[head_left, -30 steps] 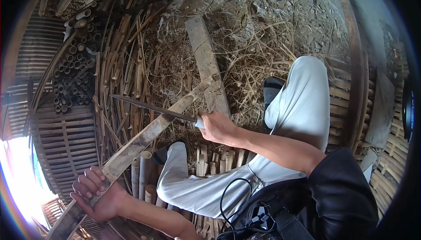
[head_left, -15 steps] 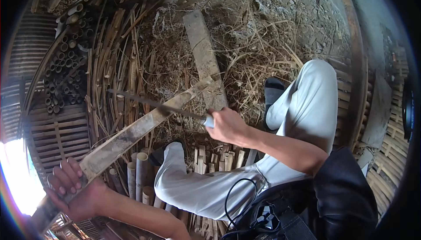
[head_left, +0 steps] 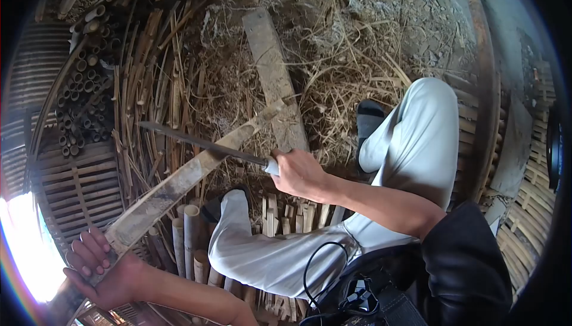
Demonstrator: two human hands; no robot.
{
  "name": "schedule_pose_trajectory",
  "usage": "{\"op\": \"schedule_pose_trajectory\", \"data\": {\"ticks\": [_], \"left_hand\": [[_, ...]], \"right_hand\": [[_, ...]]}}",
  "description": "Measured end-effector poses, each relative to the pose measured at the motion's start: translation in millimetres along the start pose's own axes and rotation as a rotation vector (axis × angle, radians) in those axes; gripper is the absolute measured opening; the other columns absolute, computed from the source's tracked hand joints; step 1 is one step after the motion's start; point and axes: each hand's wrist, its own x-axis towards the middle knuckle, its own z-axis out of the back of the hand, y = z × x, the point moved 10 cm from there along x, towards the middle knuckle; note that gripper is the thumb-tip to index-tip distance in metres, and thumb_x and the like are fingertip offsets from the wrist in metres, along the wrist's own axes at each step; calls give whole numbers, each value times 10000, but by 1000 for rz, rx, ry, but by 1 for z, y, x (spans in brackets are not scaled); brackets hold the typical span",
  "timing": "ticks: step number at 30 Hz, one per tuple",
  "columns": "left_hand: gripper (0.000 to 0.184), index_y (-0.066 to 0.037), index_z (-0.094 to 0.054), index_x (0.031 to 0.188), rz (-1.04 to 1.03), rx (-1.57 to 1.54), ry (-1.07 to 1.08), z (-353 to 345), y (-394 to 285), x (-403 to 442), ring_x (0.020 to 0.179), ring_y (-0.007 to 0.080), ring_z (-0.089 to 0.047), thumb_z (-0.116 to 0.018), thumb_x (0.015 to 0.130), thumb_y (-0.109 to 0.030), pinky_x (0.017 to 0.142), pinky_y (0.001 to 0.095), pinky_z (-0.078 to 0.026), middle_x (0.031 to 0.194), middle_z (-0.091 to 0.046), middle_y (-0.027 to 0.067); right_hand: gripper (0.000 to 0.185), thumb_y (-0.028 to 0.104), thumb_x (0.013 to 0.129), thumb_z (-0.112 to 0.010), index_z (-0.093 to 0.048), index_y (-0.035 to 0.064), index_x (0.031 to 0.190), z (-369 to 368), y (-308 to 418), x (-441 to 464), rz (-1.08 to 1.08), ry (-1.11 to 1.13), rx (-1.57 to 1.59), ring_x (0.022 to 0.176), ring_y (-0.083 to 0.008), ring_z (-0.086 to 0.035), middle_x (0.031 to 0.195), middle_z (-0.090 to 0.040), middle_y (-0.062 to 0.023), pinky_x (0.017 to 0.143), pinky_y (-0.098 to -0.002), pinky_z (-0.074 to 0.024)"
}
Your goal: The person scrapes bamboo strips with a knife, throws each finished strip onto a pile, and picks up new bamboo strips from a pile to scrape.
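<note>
My right hand (head_left: 299, 173) is closed round the pale handle of a long-bladed knife (head_left: 205, 144). The dark blade points left and crosses the upper side of a split bamboo strip (head_left: 158, 198). My left hand (head_left: 106, 266) grips that strip near its lower-left end, fingers wrapped over it. The strip slants up to the right, its far end resting on a flat wooden plank (head_left: 268, 58) on the ground. Bare inner bamboo shows along the strip, with dark patches in its middle.
Bamboo shavings (head_left: 351, 87) cover the ground around the plank. Long split strips (head_left: 161, 70) lie at the left, beside stacked bamboo tubes (head_left: 86, 81). Short bamboo pieces (head_left: 298, 216) stand near my legs. A sandal (head_left: 370, 126) is on my foot. A wooden beam (head_left: 488, 87) runs along the right.
The knife and my right hand have moved slightly left and down along the strip. My left hand keeps its hold, and the strip has shifted slightly.
</note>
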Motion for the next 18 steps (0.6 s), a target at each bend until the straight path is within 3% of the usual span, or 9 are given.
{"op": "schedule_pose_trajectory", "data": {"ticks": [2,3,5,10,12,13,15,16,18], "left_hand": [[325,-159,-336,610,-2,14,-22,4,1,-1,462,98,-234,-481,898,-197,523,270,-250,515,-264,-19],[325,-159,-336,610,8,4,-23,5,1,-3,464,98,-231,-481,898,-196,525,270,-250,516,-263,-19],[323,-159,-336,611,23,-18,1,8,-2,-4,466,98,-227,-486,895,-192,526,270,-249,518,-264,-19],[313,-158,-343,613,-15,-73,-80,-16,2,-14,466,96,-230,-502,881,-189,527,269,-250,517,-265,-20],[311,-158,-345,613,-14,-69,-73,4,0,-1,466,96,-234,-505,878,-190,527,269,-251,516,-266,-19],[311,-157,-345,613,-7,-52,-64,13,1,2,466,96,-235,-505,878,-190,527,269,-251,516,-266,-19],[311,-156,-344,613,-6,-22,-62,21,3,7,467,95,-237,-503,878,-191,526,269,-249,516,-264,-19],[313,-155,-342,612,-23,-15,-88,21,4,4,467,95,-239,-502,879,-192,526,269,-248,516,-263,-19],[319,-153,-339,610,-64,1,-162,1,6,-12,467,95,-241,-502,882,-192,526,269,-247,516,-259,-20]], "right_hand": [[168,-8,839,-516,-590,-137,917,-6,-10,5,-59,15,138,358,-119,-421,605,-567,-151,268,-269,-321],[227,72,864,-466,-562,-25,683,-9,-37,7,-76,16,90,372,-112,-384,516,-483,-69,279,-259,-249],[210,79,864,-471,-585,24,697,15,-103,-6,-437,-31,355,388,-81,-382,540,-491,-21,302,-236,-263],[264,114,914,-426,-479,39,667,-18,-107,9,35,-159,-855,366,-94,-364,523,-474,-54,297,-260,-313],[253,120,916,-418,-471,34,684,-6,-93,9,-16,-152,-548,372,-99,-366,554,-497,-74,297,-281,-327],[230,119,907,-419,-486,25,708,10,-60,1,-175,-107,14,382,-102,-371,587,-523,-88,299,-296,-331],[180,122,881,-472,-572,-17,823,-2,-35,1,-98,-112,-64,403,-127,-450,633,-578,-115,321,-318,-358],[126,11,804,-572,-600,-93,868,16,-4,-4,104,-238,-136,381,-208,-513,625,-609,-155,335,-322,-400],[139,90,838,-521,-593,-28,839,-7,-60,-2,-158,-22,-90,511,-246,-598,660,-627,-160,420,-383,-442]]}}
